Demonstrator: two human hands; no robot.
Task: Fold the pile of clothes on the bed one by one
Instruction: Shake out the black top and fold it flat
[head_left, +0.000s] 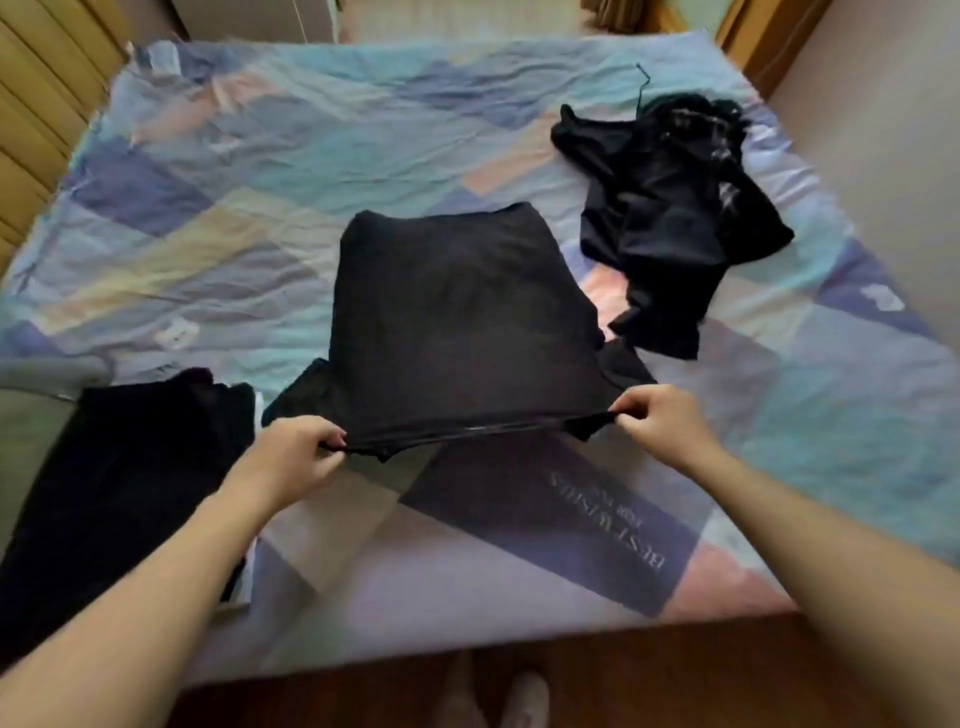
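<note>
Two hands held a black garment by its near edge over a patchwork-covered bed.

The left hand (291, 457) and right hand (657, 423) each pinched a corner of the black garment (462, 317), which stretched away from them across the bed (260, 208). A crumpled dark pile (670, 218) lay far right, and folded dark clothes (119, 467) lay near left.

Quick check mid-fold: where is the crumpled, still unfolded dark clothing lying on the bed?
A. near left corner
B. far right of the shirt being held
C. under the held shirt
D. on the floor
B: the crumpled dark clothes lie on the bedspread to the far right of the black shirt that both hands hold.
</note>
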